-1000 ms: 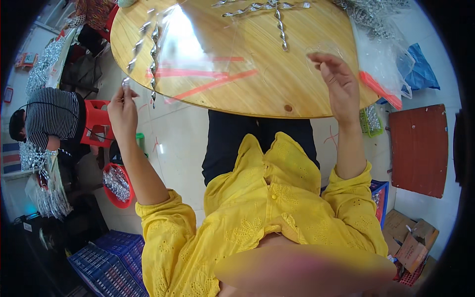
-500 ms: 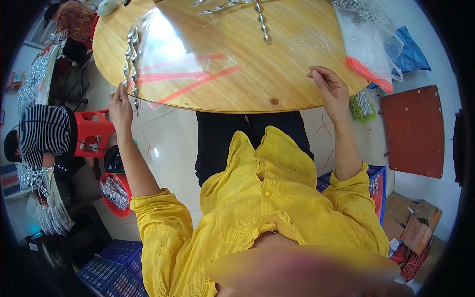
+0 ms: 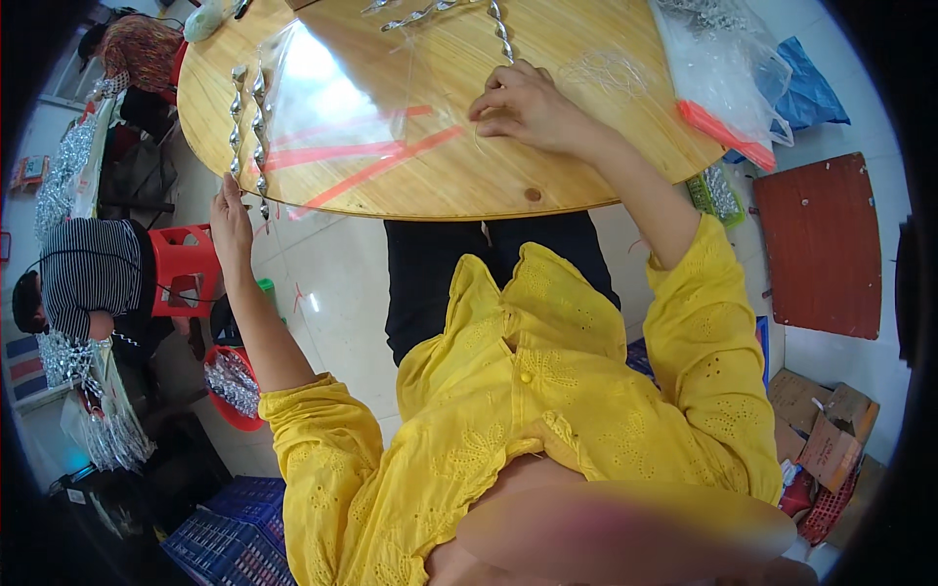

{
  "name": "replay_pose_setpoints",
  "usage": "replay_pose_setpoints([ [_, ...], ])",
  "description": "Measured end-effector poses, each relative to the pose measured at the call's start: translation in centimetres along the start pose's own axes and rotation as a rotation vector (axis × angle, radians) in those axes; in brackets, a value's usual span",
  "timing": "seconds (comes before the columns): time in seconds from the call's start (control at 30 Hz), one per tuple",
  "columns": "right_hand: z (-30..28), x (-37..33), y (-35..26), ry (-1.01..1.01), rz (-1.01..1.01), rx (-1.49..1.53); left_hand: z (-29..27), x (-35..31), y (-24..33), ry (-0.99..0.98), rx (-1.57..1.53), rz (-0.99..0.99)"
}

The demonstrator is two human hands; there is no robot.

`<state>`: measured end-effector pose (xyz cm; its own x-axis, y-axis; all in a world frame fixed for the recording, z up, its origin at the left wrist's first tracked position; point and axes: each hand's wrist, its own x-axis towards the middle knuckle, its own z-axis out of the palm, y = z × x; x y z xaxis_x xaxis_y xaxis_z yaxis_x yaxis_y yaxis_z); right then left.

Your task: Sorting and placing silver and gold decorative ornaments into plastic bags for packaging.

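Note:
Pinched between the fingertips of my left hand (image 3: 231, 220), at the near left table edge, is the lower end of a twisted silver strip (image 3: 235, 122). A second twisted strip (image 3: 259, 122) lies close to its right, its lower end past the edge. My right hand (image 3: 528, 109) is over the middle of the round wooden table (image 3: 576, 186), with fingers bent and the thumb a little apart from the index finger. A thin clear thread (image 3: 477, 144) shows by the thumb. Just beyond the knuckles lies another twisted strip (image 3: 501, 34).
A clear plastic bag with red bands (image 3: 342, 151) lies between my hands. Loosely coiled clear thread (image 3: 611, 70) is on the right. A large bag of silver pieces (image 3: 723, 68) hangs over the right edge. Red stools (image 3: 186, 264) and a co-worker (image 3: 93, 273) are at left.
My right hand has moved left from the right side of the table to its middle. The strip in my left hand has swung away from the strip beside it.

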<state>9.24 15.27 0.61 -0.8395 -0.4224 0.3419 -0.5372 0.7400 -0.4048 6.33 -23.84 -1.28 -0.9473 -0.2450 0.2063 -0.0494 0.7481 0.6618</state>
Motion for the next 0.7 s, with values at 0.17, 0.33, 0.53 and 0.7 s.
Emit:
replay_pose_setpoints([
  [0.17, -0.6, 1.5, 0.2, -0.287, 0.121, 0.082, -1.5, -0.1, 0.3, 0.018, 0.139, 0.021],
  [0.33, -0.6, 0.5, 0.8, -0.027, -0.216, 0.191, -1.5, -0.2, 3.6, 0.283, 0.124, 0.331],
  [0.53, -1.7, -3.5, 0.5, 0.485, 0.317, 1.066, 3.3, -1.8, 13.0, 0.034, -0.124, 0.711],
  [0.7, -0.4, -6.1, -0.2, 0.523, 0.468, 0.996, 9.6, 1.0, 16.1, -0.097, 0.139, 0.882],
])
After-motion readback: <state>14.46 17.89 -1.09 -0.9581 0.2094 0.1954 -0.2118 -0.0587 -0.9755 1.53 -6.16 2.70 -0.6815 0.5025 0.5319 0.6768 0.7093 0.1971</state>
